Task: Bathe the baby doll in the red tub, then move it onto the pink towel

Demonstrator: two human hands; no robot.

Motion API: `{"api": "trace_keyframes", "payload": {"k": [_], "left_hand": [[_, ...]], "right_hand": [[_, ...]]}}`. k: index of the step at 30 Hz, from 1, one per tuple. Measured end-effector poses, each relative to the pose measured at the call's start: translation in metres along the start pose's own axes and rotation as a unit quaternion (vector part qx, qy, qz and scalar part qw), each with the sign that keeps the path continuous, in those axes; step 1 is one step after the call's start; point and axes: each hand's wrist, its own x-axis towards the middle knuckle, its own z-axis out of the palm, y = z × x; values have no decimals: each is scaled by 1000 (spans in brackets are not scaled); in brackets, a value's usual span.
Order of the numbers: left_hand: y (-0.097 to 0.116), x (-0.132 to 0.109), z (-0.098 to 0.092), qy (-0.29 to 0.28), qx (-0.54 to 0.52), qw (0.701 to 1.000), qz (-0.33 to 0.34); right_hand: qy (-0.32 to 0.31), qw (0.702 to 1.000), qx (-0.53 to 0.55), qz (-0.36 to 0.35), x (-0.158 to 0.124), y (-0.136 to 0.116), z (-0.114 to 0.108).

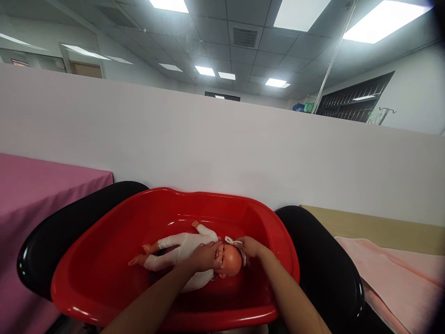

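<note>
Left hand (205, 256) clasps doll (189, 253) chest; right hand (249, 247) pinches white cloth (232, 241); no writing legible.

White partition wall (222, 139); tiled ceiling (208, 41); lit panels (301, 14).

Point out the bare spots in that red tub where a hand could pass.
Bare floor of the red tub lies left of the doll, past its feet, and along the far wall. It is crowded at the doll's head, where left hand and right hand meet.

Doll (187, 253) in red tub (104, 260); left hand (205, 256) on chest, right hand (251, 246) at head.
</note>
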Motion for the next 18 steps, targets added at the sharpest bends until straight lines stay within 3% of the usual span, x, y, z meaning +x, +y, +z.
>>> {"api": "trace_keyframes", "payload": {"k": [5,10,14,18], "left_hand": [[-3,1,-1,-2,0,1000,7],[-6,4,5,11,-4,1000,4],[0,3,7,8,-20,1000,10],[6,1,5,6,-45,999,7]], "right_hand": [[42,996,-6,-78,7,-1,1],[60,966,-216,-126,19,3,14],[-19,960,-261,-103,28,4,25],[-39,976,-211,-46,40,2,22]]}}
